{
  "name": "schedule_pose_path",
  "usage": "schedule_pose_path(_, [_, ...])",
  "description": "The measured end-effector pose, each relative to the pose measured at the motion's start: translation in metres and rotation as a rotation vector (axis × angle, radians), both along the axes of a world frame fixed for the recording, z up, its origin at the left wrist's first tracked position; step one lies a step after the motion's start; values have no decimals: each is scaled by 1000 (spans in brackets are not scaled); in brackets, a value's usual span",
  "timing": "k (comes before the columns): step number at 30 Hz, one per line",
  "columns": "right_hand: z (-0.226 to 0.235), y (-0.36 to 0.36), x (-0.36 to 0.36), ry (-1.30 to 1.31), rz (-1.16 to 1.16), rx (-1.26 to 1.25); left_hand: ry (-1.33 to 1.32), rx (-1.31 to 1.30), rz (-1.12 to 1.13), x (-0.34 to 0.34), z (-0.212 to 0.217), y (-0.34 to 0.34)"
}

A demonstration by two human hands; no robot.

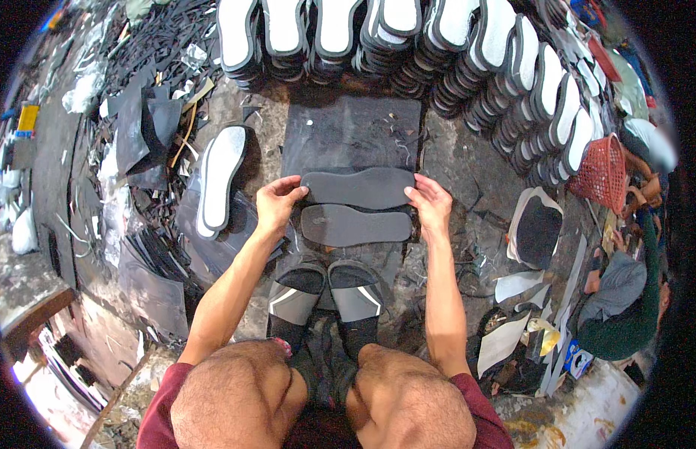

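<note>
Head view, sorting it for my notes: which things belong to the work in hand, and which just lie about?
In hand:
left hand and right hand holding the upper grey sole
lower grey sole
dark mat

Lying about:
white-topped sole
stacked soles
red basket
black scraps

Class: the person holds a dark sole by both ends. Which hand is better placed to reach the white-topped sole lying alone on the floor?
Left. The left hand grips the held sole at the end nearer the white-topped sole; the right hand would probably have to cross over.
</note>
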State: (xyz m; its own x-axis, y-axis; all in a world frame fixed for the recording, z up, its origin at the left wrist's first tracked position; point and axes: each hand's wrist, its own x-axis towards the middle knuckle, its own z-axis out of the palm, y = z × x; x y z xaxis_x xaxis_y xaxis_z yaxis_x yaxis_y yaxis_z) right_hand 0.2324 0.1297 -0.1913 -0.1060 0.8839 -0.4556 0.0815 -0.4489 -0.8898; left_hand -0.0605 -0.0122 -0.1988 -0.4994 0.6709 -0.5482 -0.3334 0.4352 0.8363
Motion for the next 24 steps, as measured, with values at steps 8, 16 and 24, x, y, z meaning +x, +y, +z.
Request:
schedule_pose_path(8, [29, -22, -24, -1062, 143, 712, 198, -9, -59, 4, -3, 1])
schedule_pose_path(16, [46, -48, -36, -110, -260, 98, 98, -168, -176, 2, 17, 24])
schedule_pose_path(24, [204, -118, -47, 200, 908, 835, -596, 160, 455, 6, 101, 37])
